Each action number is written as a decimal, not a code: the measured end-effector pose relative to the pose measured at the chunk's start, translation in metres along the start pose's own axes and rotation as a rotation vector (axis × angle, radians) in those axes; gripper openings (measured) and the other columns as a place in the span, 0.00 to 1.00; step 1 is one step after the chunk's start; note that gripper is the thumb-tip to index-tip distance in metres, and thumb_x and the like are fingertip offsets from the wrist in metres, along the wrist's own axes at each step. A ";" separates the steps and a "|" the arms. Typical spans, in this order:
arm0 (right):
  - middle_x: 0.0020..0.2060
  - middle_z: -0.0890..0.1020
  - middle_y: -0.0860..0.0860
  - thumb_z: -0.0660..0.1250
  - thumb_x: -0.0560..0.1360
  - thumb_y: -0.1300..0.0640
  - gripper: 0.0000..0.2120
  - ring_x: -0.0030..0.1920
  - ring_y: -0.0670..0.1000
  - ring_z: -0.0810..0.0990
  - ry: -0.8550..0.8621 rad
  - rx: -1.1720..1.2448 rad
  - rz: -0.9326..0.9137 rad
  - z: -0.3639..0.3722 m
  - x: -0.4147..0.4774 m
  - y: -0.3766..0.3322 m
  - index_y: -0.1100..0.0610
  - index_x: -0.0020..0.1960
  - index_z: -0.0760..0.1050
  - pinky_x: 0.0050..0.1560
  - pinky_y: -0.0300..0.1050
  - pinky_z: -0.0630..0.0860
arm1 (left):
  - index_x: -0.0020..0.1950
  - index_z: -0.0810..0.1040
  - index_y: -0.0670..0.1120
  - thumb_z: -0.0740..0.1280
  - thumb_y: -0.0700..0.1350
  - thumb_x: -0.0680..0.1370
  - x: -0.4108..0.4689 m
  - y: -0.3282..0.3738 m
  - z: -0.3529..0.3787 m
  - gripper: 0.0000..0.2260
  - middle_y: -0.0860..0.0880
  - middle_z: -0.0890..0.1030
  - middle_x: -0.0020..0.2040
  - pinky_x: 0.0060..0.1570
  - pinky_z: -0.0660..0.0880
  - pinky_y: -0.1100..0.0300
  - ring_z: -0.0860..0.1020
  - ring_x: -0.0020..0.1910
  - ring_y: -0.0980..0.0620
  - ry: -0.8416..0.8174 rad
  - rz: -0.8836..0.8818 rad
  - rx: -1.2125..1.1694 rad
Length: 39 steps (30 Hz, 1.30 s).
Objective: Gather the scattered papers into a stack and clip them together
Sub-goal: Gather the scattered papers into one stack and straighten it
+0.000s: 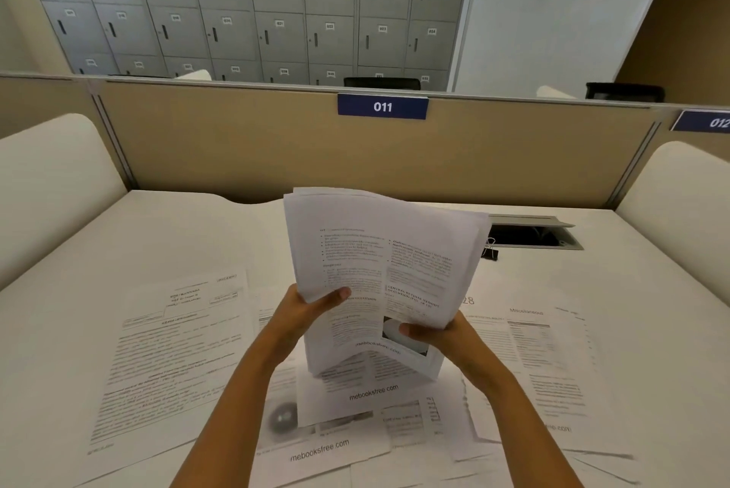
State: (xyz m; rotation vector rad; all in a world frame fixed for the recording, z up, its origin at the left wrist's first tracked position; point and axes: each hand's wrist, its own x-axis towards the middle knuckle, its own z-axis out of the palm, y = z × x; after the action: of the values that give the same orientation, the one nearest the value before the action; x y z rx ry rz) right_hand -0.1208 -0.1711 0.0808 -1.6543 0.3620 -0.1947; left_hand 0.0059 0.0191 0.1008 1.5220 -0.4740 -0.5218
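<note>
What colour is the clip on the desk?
Black, with silvery wire handles. The clip shows in the head view, right of the held papers.

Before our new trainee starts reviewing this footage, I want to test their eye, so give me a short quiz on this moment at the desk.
1. True or false: the binder clip is already clamped on the stack of papers.
2. What holds the stack? A) the left hand alone B) the left hand and the right hand together C) nothing; it lies flat on the desk.
3. Which number is on the blue sign straight ahead?

Key: 1 false, the clip lies on the desk past the stack's right edge. 2 B. 3 011.
</note>
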 end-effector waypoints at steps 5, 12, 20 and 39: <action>0.45 0.84 0.47 0.74 0.69 0.58 0.12 0.49 0.49 0.82 0.143 -0.007 -0.034 -0.005 0.002 0.008 0.45 0.48 0.78 0.41 0.36 0.79 | 0.51 0.79 0.53 0.72 0.43 0.71 0.001 -0.001 0.003 0.10 0.49 0.83 0.50 0.48 0.79 0.51 0.80 0.52 0.44 0.093 0.073 -0.051; 0.42 0.84 0.54 0.75 0.63 0.53 0.17 0.45 0.55 0.83 0.360 0.435 -0.133 -0.014 0.005 0.006 0.54 0.50 0.79 0.43 0.44 0.82 | 0.57 0.77 0.49 0.70 0.42 0.70 0.002 -0.002 0.014 0.16 0.46 0.82 0.53 0.49 0.78 0.41 0.79 0.55 0.40 0.285 0.178 -0.408; 0.50 0.85 0.51 0.73 0.65 0.62 0.20 0.51 0.53 0.84 0.198 0.548 -0.098 0.037 0.007 0.002 0.52 0.56 0.77 0.47 0.49 0.81 | 0.68 0.71 0.46 0.66 0.39 0.76 0.005 -0.009 0.063 0.20 0.45 0.80 0.59 0.57 0.76 0.44 0.79 0.57 0.45 0.351 0.011 -0.771; 0.68 0.70 0.60 0.61 0.78 0.60 0.25 0.67 0.59 0.69 0.483 -0.366 0.330 -0.011 0.018 0.052 0.63 0.72 0.60 0.66 0.50 0.66 | 0.70 0.69 0.39 0.60 0.43 0.80 0.006 -0.077 -0.021 0.19 0.38 0.69 0.70 0.70 0.61 0.51 0.68 0.69 0.40 0.493 -0.265 0.534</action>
State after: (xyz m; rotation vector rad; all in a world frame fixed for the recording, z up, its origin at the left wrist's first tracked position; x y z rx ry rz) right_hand -0.1136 -0.1925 0.0295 -1.8650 1.0808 -0.2916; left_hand 0.0213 0.0333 0.0232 2.1673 -0.0172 -0.2059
